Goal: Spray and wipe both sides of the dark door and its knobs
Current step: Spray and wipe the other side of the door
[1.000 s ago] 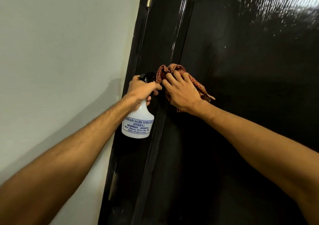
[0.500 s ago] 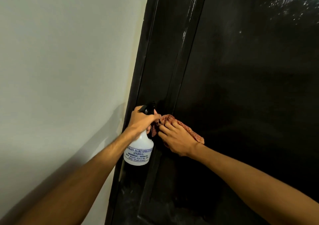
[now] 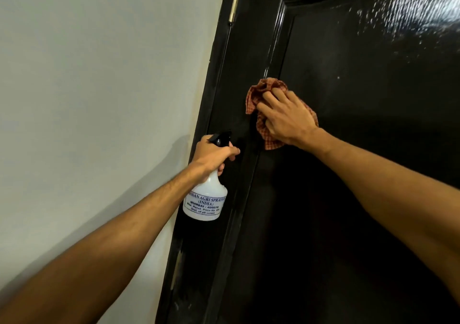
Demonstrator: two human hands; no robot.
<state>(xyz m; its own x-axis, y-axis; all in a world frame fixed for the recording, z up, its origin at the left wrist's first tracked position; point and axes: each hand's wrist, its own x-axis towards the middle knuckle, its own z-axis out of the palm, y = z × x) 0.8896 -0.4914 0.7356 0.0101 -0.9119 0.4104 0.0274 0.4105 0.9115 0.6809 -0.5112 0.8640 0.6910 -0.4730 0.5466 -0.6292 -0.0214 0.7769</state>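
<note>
The dark glossy door [image 3: 361, 149] fills the right half of the view, with a raised panel moulding running down its left side. My right hand [image 3: 286, 119] presses a crumpled red checked cloth [image 3: 258, 92] flat against the door by that moulding. My left hand [image 3: 211, 154] grips the black trigger head of a white spray bottle [image 3: 205, 203], held upright in front of the door's left edge, below and left of the cloth. No knob is in sight.
A pale plain wall [image 3: 99, 87] takes up the left half. A metal hinge [image 3: 235, 0] sits at the top of the door's left edge, next to the dark frame [image 3: 184, 236].
My right hand and the cloth moved up the door and to the right, away from the bottle. The view tilted, showing the panel's top corner again. My left hand kept its grip.
</note>
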